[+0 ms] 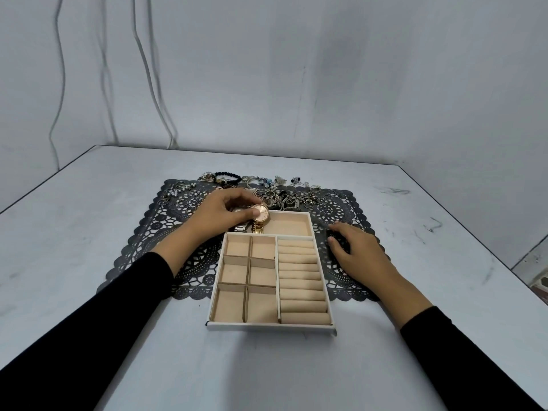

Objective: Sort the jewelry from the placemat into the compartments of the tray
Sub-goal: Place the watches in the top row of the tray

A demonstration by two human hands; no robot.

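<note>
Head view: a white tray [271, 327] with beige compartments lies on a black lace placemat [154, 232] on a grey table [89, 232].
Left hand [219, 212]: at 11 o'clock of the tray, thumb and fingers pinching a rose-gold watch [261, 213].
Watch: face over the far-left corner of the tray's long far compartment, with a silver band [240, 228] just beside it.
Right hand [358, 250]: at 2 o'clock of the tray, fingers relaxed, resting on the placemat, holding nothing.
Jewelry heap [284, 197]: at 12 o'clock, beyond the tray, along the placemat's far edge.

Left hand [219, 209] pinches a gold watch [260, 215] at the tray [271, 326] far compartment.
</note>
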